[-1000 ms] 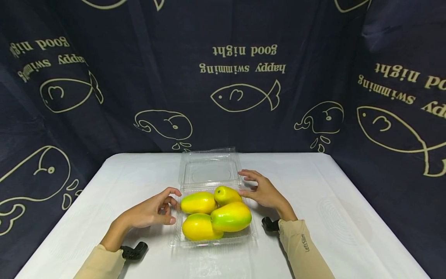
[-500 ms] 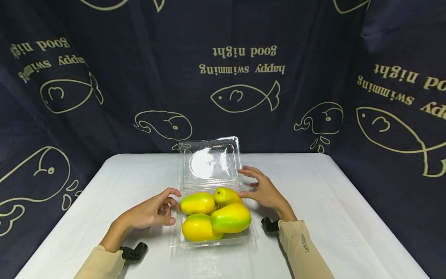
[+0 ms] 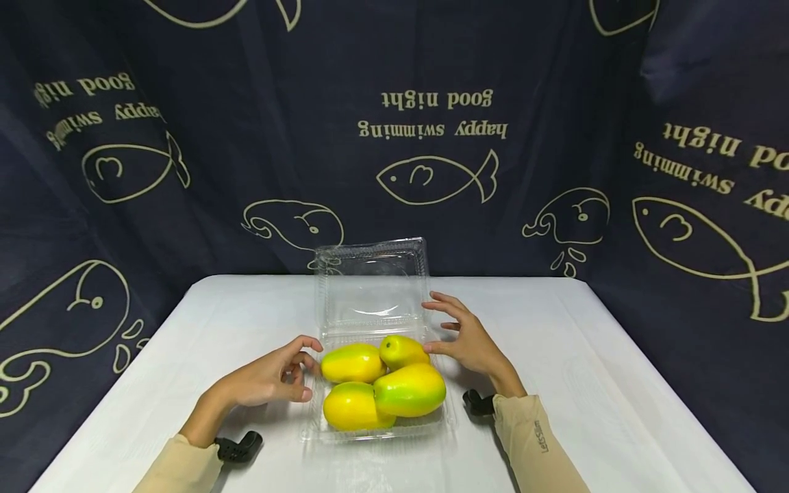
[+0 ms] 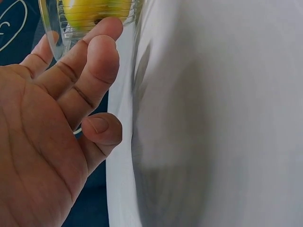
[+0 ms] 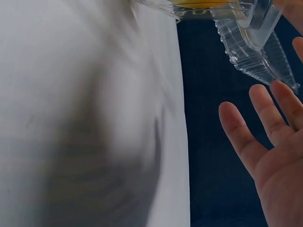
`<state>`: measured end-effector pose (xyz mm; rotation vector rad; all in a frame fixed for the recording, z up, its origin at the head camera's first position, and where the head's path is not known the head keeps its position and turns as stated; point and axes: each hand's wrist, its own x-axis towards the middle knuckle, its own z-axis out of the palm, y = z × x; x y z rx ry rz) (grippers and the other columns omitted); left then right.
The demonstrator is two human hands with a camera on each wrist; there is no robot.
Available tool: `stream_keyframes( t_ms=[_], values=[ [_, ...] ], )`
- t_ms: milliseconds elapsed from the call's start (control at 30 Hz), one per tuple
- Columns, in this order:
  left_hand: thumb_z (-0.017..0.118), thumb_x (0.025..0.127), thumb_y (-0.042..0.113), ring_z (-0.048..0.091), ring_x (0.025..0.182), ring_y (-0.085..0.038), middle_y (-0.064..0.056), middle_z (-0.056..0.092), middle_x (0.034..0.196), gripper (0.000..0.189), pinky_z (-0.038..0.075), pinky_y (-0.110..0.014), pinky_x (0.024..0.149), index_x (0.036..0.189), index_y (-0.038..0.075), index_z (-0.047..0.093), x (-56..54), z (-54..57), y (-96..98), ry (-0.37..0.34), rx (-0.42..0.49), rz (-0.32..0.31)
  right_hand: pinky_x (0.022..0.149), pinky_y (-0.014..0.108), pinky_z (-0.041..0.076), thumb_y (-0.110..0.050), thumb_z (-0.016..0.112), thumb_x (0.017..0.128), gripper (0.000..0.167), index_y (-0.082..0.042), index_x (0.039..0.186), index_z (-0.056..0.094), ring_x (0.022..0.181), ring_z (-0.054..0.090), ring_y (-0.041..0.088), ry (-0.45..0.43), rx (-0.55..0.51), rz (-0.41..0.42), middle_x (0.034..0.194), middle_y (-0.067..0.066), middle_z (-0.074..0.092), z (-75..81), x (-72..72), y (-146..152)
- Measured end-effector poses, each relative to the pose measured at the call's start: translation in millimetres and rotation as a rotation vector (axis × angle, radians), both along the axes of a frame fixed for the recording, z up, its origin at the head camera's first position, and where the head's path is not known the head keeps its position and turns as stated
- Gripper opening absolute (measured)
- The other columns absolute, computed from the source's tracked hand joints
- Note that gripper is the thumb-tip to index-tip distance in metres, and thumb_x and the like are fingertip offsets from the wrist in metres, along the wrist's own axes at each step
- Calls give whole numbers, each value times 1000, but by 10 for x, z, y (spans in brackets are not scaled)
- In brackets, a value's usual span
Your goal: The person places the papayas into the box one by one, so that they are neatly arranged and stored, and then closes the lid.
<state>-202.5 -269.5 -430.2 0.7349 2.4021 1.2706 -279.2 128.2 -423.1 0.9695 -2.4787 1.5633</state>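
Note:
Several yellow-green mangoes point(image 3: 409, 390) lie in the base of a clear plastic clamshell box point(image 3: 364, 433), one of them partly over its neighbour. The hinged lid point(image 3: 372, 291) tilts up and back behind them. My left hand point(image 3: 268, 375) is at the box's left side, its fingers loosely bent and nothing in its grasp. In the left wrist view, its fingertips overlap the box wall point(image 4: 53, 28). On the right, my right hand point(image 3: 468, 339) has spread fingers beside the lid's hinge end, with the thumb near the rear mango. The right wrist view shows fingertips close to the ridged lid point(image 5: 248, 56).
A white cloth covers the table point(image 3: 592, 383). Behind it hangs a dark blue curtain point(image 3: 345, 75) with printed fish and whales. Black wrist devices point(image 3: 240, 447) sit on both forearms.
The lid has swung up from leaning low behind the box to a steeper tilt. Both hands keep nearly the same place, and the head view has shifted slightly.

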Motion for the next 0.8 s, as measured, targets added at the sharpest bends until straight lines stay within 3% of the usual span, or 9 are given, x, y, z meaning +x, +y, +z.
stream_keyframes(
  t_ms=[167, 267, 333, 600, 800],
  values=[
    [76, 89, 21, 60, 75, -19, -13, 64, 116, 66, 51, -28, 68, 140, 13, 36, 9, -1, 8, 3, -10, 4, 105, 58, 45, -16, 90, 74, 74, -15, 140, 57, 144, 39, 34, 39, -30, -17, 161, 9, 34, -46, -22, 2],
    [76, 88, 21, 61, 74, -18, -11, 64, 117, 67, 51, -28, 68, 141, 13, 36, 7, -3, 9, 1, -12, 7, 104, 62, 43, -7, 88, 74, 71, -4, 138, 57, 144, 38, 39, 43, -67, -18, 160, 17, 32, 73, 77, -40],
    [76, 88, 20, 61, 75, -18, -11, 64, 117, 67, 51, -28, 68, 141, 12, 36, 5, -6, 7, 2, -8, 6, 105, 64, 41, -4, 87, 75, 68, -4, 137, 58, 144, 37, 41, 38, -93, -14, 160, 19, 32, 132, 121, -58],
    [75, 89, 19, 61, 76, -18, -12, 62, 119, 66, 52, -28, 68, 142, 15, 36, 22, 1, 4, 4, -9, 12, 107, 62, 40, -5, 85, 78, 65, -15, 137, 59, 145, 38, 34, 80, -130, -17, 162, 9, 33, 60, 9, -22],
    [75, 90, 22, 62, 76, -20, -8, 60, 124, 65, 51, -30, 71, 142, 16, 37, 33, 14, 13, 41, -45, 22, 107, 57, 43, -8, 82, 82, 71, -11, 145, 49, 144, 41, 29, 92, -174, -3, 158, 6, 38, 86, -1, -13]
  ],
)
